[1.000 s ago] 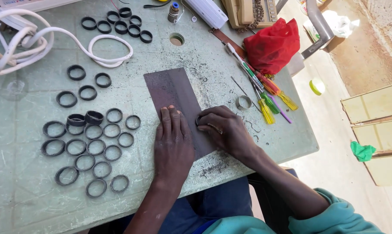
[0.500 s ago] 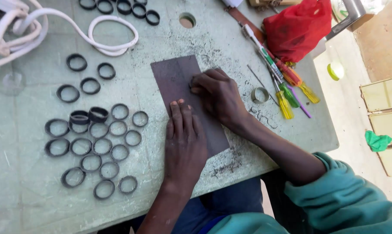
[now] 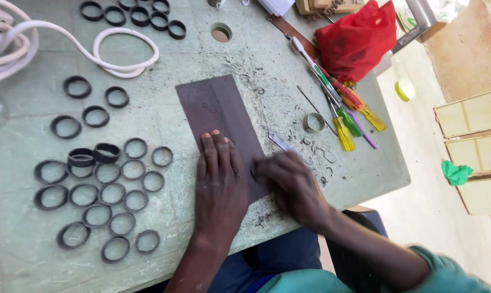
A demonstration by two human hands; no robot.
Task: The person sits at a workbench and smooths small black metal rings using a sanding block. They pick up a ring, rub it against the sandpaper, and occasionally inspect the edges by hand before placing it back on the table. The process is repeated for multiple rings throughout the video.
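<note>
We see the dark abrasive sheet lying flat mid-table, tilted a bit. Left hand rests palm-down on its near end, fingers straight & pressed together. Right hand sits at the sheet's near-right edge, fingers curled, blurred, so we can't tell what it pinches, poss. a small ring. Black rings cluster left of the sheet. Screwdrivers & a red bag lie to the right; white cable far left.

Your dark rectangular sheet is lying flat on the table, its near end sitting under your palms.
</note>
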